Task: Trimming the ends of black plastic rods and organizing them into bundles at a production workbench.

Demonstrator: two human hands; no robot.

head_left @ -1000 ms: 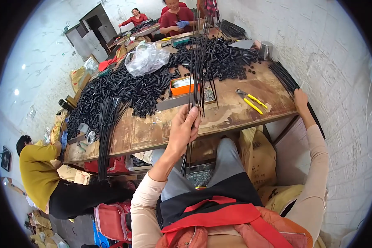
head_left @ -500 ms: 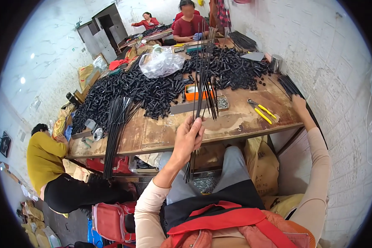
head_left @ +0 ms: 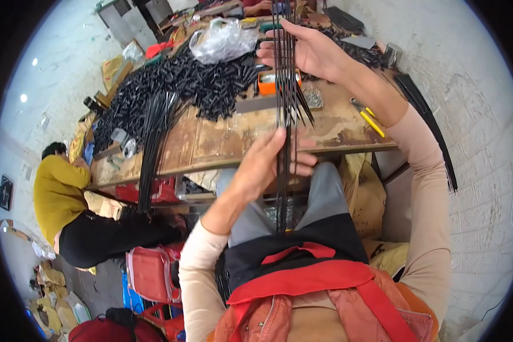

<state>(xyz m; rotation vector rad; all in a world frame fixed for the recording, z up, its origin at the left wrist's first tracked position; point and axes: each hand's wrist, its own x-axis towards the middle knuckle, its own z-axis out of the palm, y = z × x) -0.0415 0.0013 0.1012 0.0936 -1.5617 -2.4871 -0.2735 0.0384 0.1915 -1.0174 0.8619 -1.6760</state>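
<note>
A bundle of thin black rods (head_left: pixel 285 102) stands nearly upright in front of me, its lower ends hanging over my lap. My left hand (head_left: pixel 265 162) holds it low down, thumb in front; the other fingers are stretched out behind and slightly blurred. Higher up, my right hand (head_left: pixel 319 54) is open, with its straight fingers behind the rods and its thumb at their side. Several shorter rods (head_left: pixel 305 105) fan out to the right of the bundle's middle. Whether the right palm presses on the rods, I cannot tell.
Black tubular parts (head_left: pixel 211 85) are heaped on the wooden table (head_left: pixel 222 142). An orange box (head_left: pixel 266 83), yellow-handled pliers (head_left: pixel 373 123) and a clear plastic bag (head_left: pixel 223 40) lie there. More rods hang over the left front edge and along the right wall. A co-worker in yellow (head_left: pixel 57 199) sits at left.
My right hand has come from the rods at the table's right edge to the upper part of the bundle. My left fingers have spread. The view has tilted downward.
</note>
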